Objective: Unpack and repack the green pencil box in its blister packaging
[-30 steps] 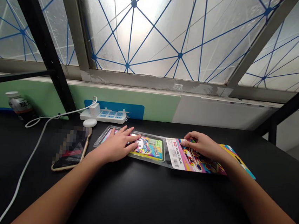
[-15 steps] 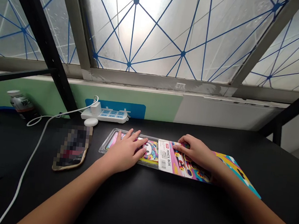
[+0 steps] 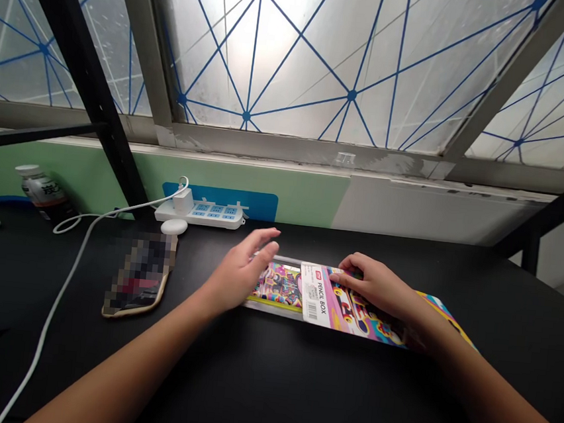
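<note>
A colourful pencil box (image 3: 282, 283) lies in a clear plastic tray (image 3: 275, 309) on the black desk. Printed "PENCIL BOX", a bright cardboard sleeve (image 3: 317, 298) covers the tray's right part and stretches away beneath my right forearm. My left hand (image 3: 240, 270) is raised on edge over the tray's left end, thumb and fingers apart, with nothing visible in it; it hides that end. On the sleeve's upper side, my right hand (image 3: 369, 282) is closed, thumb on the printed face and fingers curled over the far edge.
To the left lies a phone (image 3: 143, 278) with a blurred screen. Behind it are a white oval case (image 3: 174, 227) and a power strip (image 3: 216, 215) with a plugged-in charger. A white cable (image 3: 56, 303) runs down the left side. A bottle (image 3: 44, 195) stands near the wall.
My left hand has turned from lying flat on the pencil box to a raised, sideways pose, uncovering more of the box's print. My right hand keeps its hold on the cardboard sleeve.
</note>
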`<action>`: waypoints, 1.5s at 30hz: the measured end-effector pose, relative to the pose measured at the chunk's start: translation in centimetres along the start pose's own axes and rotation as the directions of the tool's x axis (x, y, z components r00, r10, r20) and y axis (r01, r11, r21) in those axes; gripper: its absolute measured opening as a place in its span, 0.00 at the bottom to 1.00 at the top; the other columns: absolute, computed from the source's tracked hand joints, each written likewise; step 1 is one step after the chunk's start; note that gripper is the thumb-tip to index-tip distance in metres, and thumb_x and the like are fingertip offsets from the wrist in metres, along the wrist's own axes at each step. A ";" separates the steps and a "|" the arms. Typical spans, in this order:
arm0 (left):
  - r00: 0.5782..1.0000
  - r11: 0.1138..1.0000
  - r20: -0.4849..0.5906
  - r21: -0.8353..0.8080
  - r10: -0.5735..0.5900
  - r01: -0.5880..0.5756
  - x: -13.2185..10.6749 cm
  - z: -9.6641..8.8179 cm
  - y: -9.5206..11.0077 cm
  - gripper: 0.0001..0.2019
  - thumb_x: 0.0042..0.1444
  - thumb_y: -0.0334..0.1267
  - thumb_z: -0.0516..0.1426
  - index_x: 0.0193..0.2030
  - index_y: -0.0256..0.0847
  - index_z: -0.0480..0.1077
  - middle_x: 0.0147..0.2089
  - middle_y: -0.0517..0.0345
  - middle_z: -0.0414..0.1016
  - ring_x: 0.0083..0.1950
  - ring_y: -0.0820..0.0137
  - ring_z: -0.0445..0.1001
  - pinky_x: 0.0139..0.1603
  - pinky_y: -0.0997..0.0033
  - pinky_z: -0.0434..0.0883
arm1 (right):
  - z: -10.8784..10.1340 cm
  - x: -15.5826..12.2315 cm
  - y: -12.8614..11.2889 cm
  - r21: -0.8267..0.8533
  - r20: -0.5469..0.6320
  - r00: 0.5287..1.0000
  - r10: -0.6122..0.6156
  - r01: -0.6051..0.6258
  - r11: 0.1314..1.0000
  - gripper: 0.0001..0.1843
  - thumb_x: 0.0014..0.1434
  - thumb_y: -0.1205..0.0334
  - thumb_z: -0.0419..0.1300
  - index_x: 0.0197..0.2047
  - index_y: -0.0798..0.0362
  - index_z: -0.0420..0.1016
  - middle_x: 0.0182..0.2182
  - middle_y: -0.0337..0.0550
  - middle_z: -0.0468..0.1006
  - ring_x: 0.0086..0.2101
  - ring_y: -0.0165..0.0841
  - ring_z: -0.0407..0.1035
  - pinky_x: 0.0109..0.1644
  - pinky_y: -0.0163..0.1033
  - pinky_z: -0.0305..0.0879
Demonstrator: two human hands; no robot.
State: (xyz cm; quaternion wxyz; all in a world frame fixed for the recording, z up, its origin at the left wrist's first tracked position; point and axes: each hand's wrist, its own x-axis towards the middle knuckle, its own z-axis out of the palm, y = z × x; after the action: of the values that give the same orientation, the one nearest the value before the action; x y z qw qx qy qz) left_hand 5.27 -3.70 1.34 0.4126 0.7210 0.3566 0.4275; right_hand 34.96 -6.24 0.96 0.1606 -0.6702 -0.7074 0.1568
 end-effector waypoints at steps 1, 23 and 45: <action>0.996 1.000 -0.091 0.006 -0.002 0.002 0.4 -0.4 -0.5 0.19 0.68 0.49 0.51 0.59 0.44 0.70 0.63 0.51 0.72 0.67 0.57 0.65 0.67 0.58 0.59 | -0.3 0.0 0.1 0.002 0.009 1.000 0.007 -0.007 1.000 0.21 0.56 0.38 0.59 0.37 0.49 0.75 0.39 0.45 0.79 0.38 0.40 0.73 0.39 0.42 0.67; 0.962 0.900 -0.230 -0.435 -0.147 0.033 0.9 -0.3 -3.0 0.29 0.66 0.64 0.43 0.60 0.44 0.63 0.68 0.44 0.65 0.73 0.59 0.56 0.72 0.51 0.48 | 2.2 3.8 -4.5 -0.196 0.044 0.989 -0.138 0.144 0.970 0.27 0.61 0.37 0.54 0.50 0.49 0.75 0.52 0.53 0.76 0.53 0.49 0.68 0.60 0.58 0.54; 0.858 0.852 -0.247 -0.407 -0.451 0.330 1.6 -0.8 -4.0 0.27 0.51 0.24 0.55 0.58 0.44 0.60 0.57 0.45 0.72 0.29 0.73 0.75 0.26 0.74 0.70 | -0.5 1.4 1.8 -0.003 -0.031 0.999 -0.038 0.038 0.999 0.25 0.62 0.38 0.53 0.48 0.49 0.75 0.47 0.50 0.80 0.45 0.45 0.74 0.47 0.48 0.70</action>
State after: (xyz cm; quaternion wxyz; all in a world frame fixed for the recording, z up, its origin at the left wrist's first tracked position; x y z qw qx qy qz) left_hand 4.48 -0.42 -1.49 0.5468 0.4636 0.4801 0.5055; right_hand 36.77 -4.78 0.66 0.1738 -0.6593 -0.7176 0.1421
